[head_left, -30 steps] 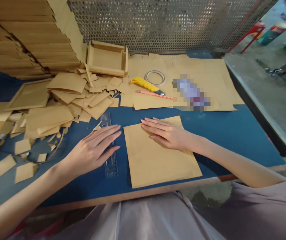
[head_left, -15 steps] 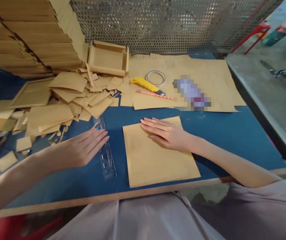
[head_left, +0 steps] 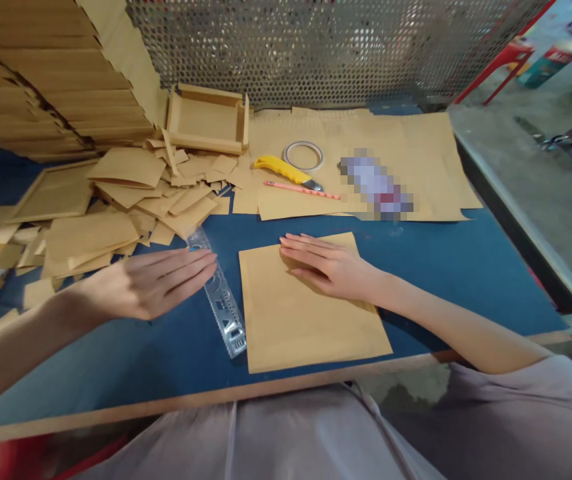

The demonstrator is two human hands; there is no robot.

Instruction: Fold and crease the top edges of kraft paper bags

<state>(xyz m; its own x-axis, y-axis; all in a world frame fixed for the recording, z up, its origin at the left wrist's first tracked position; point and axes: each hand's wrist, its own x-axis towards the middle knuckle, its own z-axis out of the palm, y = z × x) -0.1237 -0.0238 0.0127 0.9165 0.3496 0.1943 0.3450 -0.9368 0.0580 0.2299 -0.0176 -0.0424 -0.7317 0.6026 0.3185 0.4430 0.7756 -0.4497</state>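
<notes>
A squarish sheet of brown paper [head_left: 311,327] lies on the blue tabletop [head_left: 441,260]. My right hand [head_left: 329,267] rests flat on its upper part, fingers stretched out to the left. Left of the sheet, a clear plastic ruler with cut-out shapes [head_left: 225,308] lies slanted, its lower end against the sheet's left edge. My left hand [head_left: 159,280] is at the ruler's upper end, fingers extended over it; whether the fingertips press on it cannot be made out.
Brown paper scraps [head_left: 91,240] pile up at the left beside tall cardboard stacks [head_left: 56,73]. Behind are a shallow box [head_left: 206,120], a yellow cutter [head_left: 281,168], a pink pencil [head_left: 301,190], a tape roll [head_left: 304,143] and a blurred-out item [head_left: 373,183].
The ruler has turned, its lower end swinging right to the sheet. My left hand has moved slightly left, its fingers now pointing more to the right. My right hand stays on the sheet.
</notes>
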